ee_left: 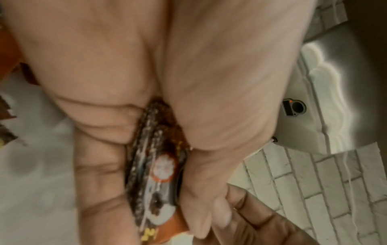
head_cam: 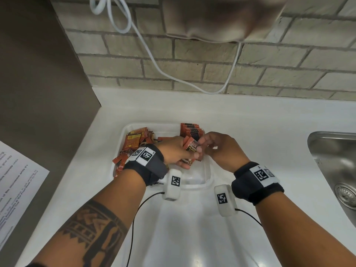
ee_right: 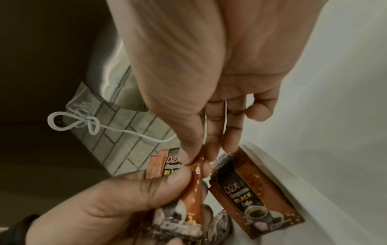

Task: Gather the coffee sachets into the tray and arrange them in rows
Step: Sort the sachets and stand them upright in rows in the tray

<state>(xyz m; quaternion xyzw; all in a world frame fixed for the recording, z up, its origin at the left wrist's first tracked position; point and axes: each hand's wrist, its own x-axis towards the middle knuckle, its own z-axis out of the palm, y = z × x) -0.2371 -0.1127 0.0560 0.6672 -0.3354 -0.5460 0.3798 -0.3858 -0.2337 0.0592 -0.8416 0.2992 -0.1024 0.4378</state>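
A clear plastic tray (head_cam: 209,182) sits on the white counter. Loose orange-brown coffee sachets (head_cam: 133,141) lie heaped in its left side, some spilling over the left rim. A tidy row of sachets (head_cam: 191,130) stands at its back right, also seen close up (ee_right: 251,199). My left hand (head_cam: 189,157) grips a small stack of sachets (head_cam: 190,146) between thumb and fingers (ee_left: 155,174) over the tray's middle. My right hand (head_cam: 202,143) meets it from the right, thumb and forefinger pinching the top edge of one sachet (ee_right: 196,167) in that stack.
A steel sink (head_cam: 331,160) with a drain lies at the right. A white cable (head_cam: 154,60) hangs on the brick wall behind. A brown panel (head_cam: 38,74) stands on the left, with a printed sheet (head_cam: 15,189) below it. Bare counter (head_cam: 192,228) lies in front.
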